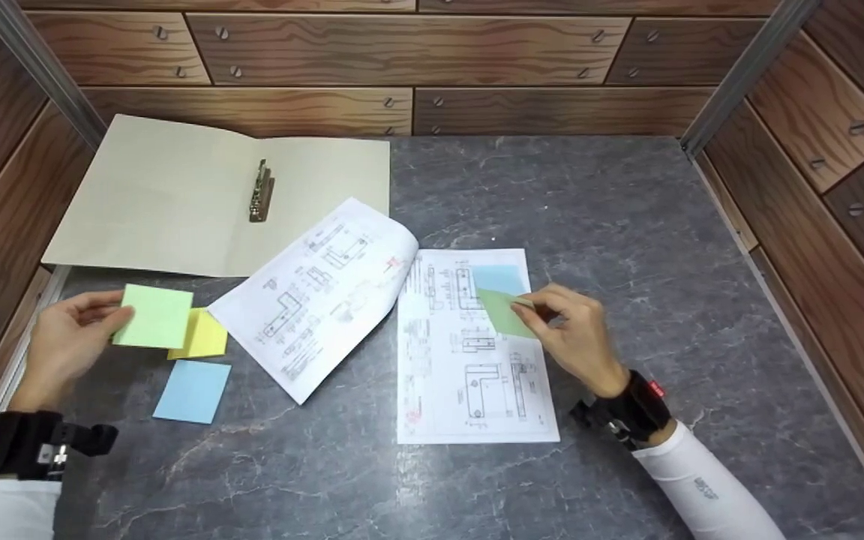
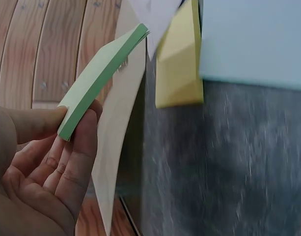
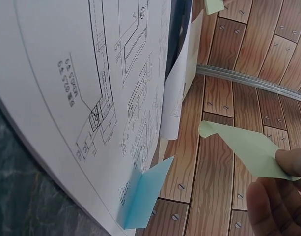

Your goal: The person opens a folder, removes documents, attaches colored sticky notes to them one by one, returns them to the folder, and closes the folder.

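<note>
My left hand [image 1: 72,334] pinches a pad of green sticky notes [image 1: 154,316] between thumb and fingers; its thickness shows in the left wrist view. My right hand [image 1: 574,330] pinches a single green sticky note [image 1: 505,313] by one edge, held over the right-hand drawing sheet [image 1: 432,405]. In the right wrist view that note's far end curls. A blue sticky note [image 3: 152,194] is on the same sheet near its top right corner, its free part lifted off the paper. Beside the left hand lie a yellow sticky-note pad [image 1: 208,334] and a blue sticky-note pad [image 1: 192,392].
An open beige folder [image 1: 169,202] with a metal clip [image 1: 260,193] lies at the back left. Another drawing sheet [image 1: 312,300], curved up along its right side, overlaps the folder. Wood-patterned walls [image 1: 402,49] enclose the grey tabletop [image 1: 627,210] at the back and sides.
</note>
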